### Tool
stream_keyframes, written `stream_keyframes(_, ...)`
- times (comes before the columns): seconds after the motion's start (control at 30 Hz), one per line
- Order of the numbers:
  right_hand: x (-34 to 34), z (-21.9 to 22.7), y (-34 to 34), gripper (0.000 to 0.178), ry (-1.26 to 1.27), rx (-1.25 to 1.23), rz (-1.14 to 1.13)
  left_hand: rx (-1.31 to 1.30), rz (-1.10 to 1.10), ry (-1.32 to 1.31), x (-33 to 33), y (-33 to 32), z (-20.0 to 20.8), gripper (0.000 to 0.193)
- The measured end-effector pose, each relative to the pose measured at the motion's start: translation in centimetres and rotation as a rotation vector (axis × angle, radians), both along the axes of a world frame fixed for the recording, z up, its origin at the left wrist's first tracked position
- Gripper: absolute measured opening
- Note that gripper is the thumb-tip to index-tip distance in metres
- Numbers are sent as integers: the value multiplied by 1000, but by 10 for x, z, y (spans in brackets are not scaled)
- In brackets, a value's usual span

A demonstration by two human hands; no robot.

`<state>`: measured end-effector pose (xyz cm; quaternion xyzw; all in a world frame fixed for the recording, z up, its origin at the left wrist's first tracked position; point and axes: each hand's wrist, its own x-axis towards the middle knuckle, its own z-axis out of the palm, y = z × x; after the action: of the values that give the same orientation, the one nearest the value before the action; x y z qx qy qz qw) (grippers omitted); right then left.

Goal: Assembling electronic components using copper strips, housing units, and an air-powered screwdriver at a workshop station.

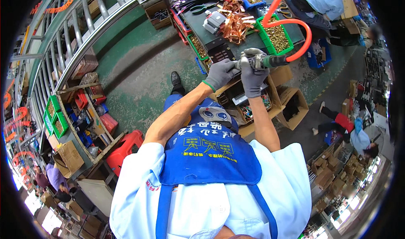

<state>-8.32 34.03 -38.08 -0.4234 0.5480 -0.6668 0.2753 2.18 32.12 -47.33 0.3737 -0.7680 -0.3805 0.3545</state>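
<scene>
one gloved right hand (254, 76) closed around the pneumatic tool (267, 62) at the bench (198, 24) edge; left hand (221, 74) curled by its nose, grip cannot be told. steady alignment advised, orange hose (309, 33) slack.

Orange-red hose (310, 32), grey gloves (253, 79), seemingly silver tool (257, 62)

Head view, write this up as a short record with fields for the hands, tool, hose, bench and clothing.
Tool: metal-bodied hand tool
Right grip: gloved in grey, closed around the hand tool
Left grip: gloved in grey, at the tool's far end from the hose; exact hold unclear
Hose: red-orange hose, joined to the tool
Bench: workbench with coppery strips, green bin of small yellowish parts
Clothing: blue apron, pale shirt
</scene>
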Motion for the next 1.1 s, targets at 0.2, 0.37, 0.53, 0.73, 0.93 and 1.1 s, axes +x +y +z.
stream_keyframes(0.2, -11, -4, -2, 17, 66, 73, -35, 3, 18, 43, -15, 0, -6, 22)
stream_keyframes(0.37, -12, -23, -3, 18, 439, -42, -149, 82, -62, 91, -2, 4, -32, 18)
stream_keyframes(0.53, -7, -25, -2, 18, 177, 25, -105, 107, -17, 125, -9, 4, -18, 15)
stream_keyframes(0.73, -8, -16, 3, 20, 199, 103, -55, -1, -83, -30, 7, 4, -16, 17)
stream_keyframes(0.93, 4, 16, -18, 21, 25, 131, 396, 240, 206, 146, 46, 28, -24, 24)
stream_keyframes(1.1, 73, 18, -51, 27, 403, 169, 816, 1203, 462, 641, 123, 47, -72, 33)
